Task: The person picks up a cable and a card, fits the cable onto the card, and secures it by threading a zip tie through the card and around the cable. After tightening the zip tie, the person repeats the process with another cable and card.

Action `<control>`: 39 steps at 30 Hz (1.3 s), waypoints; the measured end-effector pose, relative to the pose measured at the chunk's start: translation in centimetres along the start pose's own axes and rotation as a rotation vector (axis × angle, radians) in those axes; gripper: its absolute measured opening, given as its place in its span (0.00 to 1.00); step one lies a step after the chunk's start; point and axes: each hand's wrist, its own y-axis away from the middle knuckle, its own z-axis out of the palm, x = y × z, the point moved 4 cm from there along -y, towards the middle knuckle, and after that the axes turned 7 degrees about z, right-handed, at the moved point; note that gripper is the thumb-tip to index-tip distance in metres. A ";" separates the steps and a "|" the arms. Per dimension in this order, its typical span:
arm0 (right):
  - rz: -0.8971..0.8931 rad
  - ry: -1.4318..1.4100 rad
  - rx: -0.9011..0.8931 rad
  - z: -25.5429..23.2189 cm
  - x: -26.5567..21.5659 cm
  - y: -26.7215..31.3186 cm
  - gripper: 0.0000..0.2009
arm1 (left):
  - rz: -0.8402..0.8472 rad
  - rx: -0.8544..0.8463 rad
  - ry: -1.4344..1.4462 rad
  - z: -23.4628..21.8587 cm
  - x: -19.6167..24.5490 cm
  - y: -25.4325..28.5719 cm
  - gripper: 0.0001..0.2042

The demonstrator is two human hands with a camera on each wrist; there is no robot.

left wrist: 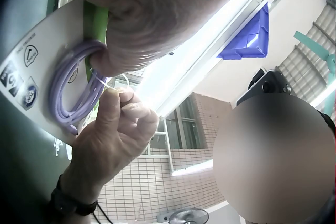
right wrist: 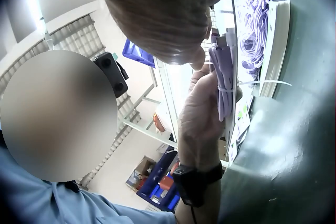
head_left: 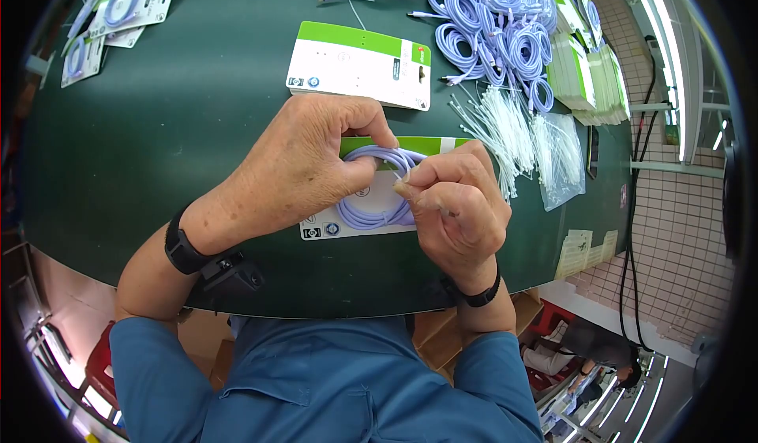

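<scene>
A lavender cable coil (head_left: pixel 365 220) lies against a green and white card (head_left: pixel 316 231) in front of the body. My left hand (head_left: pixel 308 163) grips coil and card at the upper left, thumb on the coil. Between the thumb and index finger of my right hand (head_left: pixel 460 206) is a thin white tie, clearer in the left wrist view, where the tie (left wrist: pixel 100 79) runs from the coil (left wrist: pixel 62 85) to the right fingertips. Seen edge-on in the right wrist view, another tie's tail (right wrist: pixel 268 81) sticks out behind the card, level with a band round the coil (right wrist: pixel 224 71).
Behind the hands, a stack of cards (head_left: pixel 355 68) lies on the green table (head_left: pixel 181 119). Coiled cables (head_left: pixel 493 28), loose white ties (head_left: pixel 497 131) and more card stacks (head_left: pixel 572 72) are at the back right. Finished-looking cards with cables (head_left: pixel 130 5) lie back left.
</scene>
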 end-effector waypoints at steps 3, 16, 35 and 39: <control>-0.003 0.003 -0.013 0.1 0.1 0.0 0.17 | -0.006 -0.004 0.002 0.1 -0.1 0.0 0.10; 0.023 -0.006 -0.014 0.1 0.2 0.0 0.15 | 0.010 0.002 0.014 0.2 -0.2 0.0 0.10; -0.001 0.048 -0.028 0.6 0.2 0.0 0.14 | -0.024 -0.002 0.009 0.3 -0.2 0.1 0.10; -0.048 0.145 -0.070 0.9 0.0 -0.1 0.14 | -0.013 -0.007 0.031 0.6 -0.6 0.1 0.10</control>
